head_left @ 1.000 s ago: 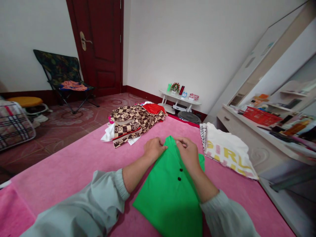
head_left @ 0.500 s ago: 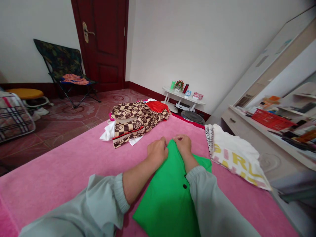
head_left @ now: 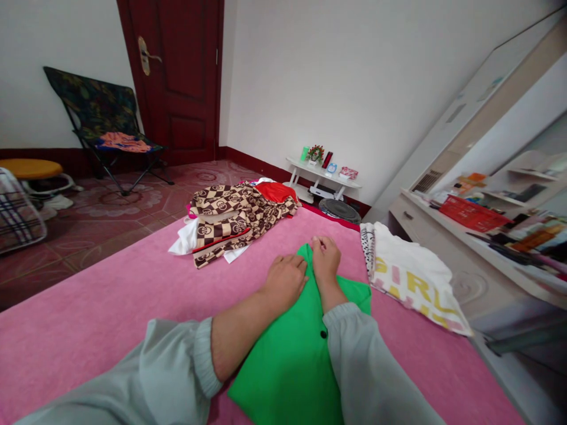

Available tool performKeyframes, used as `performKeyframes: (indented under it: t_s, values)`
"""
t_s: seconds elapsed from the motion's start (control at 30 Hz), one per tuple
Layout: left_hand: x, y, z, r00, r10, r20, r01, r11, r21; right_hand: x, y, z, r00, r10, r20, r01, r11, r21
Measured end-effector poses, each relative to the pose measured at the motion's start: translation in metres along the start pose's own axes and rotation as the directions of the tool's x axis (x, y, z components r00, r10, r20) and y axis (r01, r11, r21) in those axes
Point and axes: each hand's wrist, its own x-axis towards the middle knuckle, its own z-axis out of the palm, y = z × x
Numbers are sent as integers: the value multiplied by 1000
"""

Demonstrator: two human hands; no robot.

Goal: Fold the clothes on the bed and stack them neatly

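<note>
A green shirt (head_left: 283, 366) with dark buttons lies folded on the pink bedcover (head_left: 133, 295), tapering to a point at its far end. My left hand (head_left: 287, 282) rests palm down on the shirt's left edge, its fingers laid over the cloth. Close beside it, my right hand (head_left: 326, 258) has its fingers curled in at the far tip of the shirt, gripping the fabric there. The right sleeve covers part of the shirt's front.
A heap of clothes with brown checkered trousers (head_left: 225, 221) lies at the bed's far edge. To the right is a folded white shirt (head_left: 411, 271) with yellow lettering. Beyond stand a low white shelf (head_left: 319, 171), a camouflage chair (head_left: 97, 112) and a dresser with a red basket (head_left: 472, 212).
My left hand has slid back slightly along the shirt's edge and flattened onto it. My right hand stays at the tip, its fingers a little raised. The view has shifted slightly right.
</note>
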Motion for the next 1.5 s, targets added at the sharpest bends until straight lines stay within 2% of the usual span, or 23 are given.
performKeyframes:
  t_s: [0.07,0.13,0.27,0.37,0.5,0.57,0.7,0.77,0.83,0.9,0.97,1.03,1.1,1.13,1.17,1.23,1.33,1.4,1.43,1.5]
  values:
    - [-1,1,1,1000,7,-2,-7,1000,-2,-4,-8,-4,995,-80,60,79,997,4]
    - [-2,0,4,1000,-3,14,3,1000,5,-7,-14,-6,977,-123,173,133,990,-45]
    - [-3,0,10,998,-40,51,38,998,40,-5,-13,-2,948,-69,311,149,959,-242]
    - [-2,1,13,997,-53,61,47,995,91,-1,-6,3,951,42,306,76,929,-363]
    - [-2,3,16,999,-40,29,35,989,143,-3,-1,8,949,178,259,-52,901,-430]
    - [-2,1,19,1000,-15,21,12,991,134,-4,-2,10,941,222,255,-108,912,-395]
    - [-1,-7,25,997,18,81,-27,994,105,11,-2,4,914,271,302,-231,959,-162]
    - [-1,-10,25,995,16,99,-27,993,112,24,2,-12,911,277,305,-267,961,-75]
    - [-2,-10,23,995,12,102,-25,992,127,32,9,-39,926,285,248,-292,956,-9]
    - [-2,-8,20,994,13,106,-28,989,144,26,22,-71,942,305,142,-316,947,57]
    - [-1,-3,15,994,4,107,-22,985,172,5,38,-101,933,360,-9,-356,924,138]
    - [0,5,8,994,-32,106,7,975,222,-24,55,-124,850,485,-206,-386,839,383]
    - [-1,18,-2,990,-75,120,38,959,282,-51,66,-137,792,548,-269,-385,790,477]
    - [-4,25,-7,987,-87,136,42,952,303,-62,68,-140,786,554,-273,-389,787,478]
    - [-8,32,-11,984,-89,155,36,948,315,-70,66,-142,795,543,-270,-391,800,456]
    - [-23,46,-17,980,-61,188,1,953,303,-77,53,-143,844,465,-267,-353,857,376]
    - [-53,55,-16,983,29,183,-69,974,216,-77,17,-138,945,246,-215,-190,949,250]
    - [-73,52,-11,984,78,162,-103,983,150,-78,-4,-131,992,95,-79,-79,980,182]
    - [-80,50,-8,984,89,156,-109,986,125,-79,-11,-127,999,35,22,-38,989,142]
    - [-89,43,-4,984,87,156,-104,990,100,-83,-16,-119,968,-23,249,16,999,30]
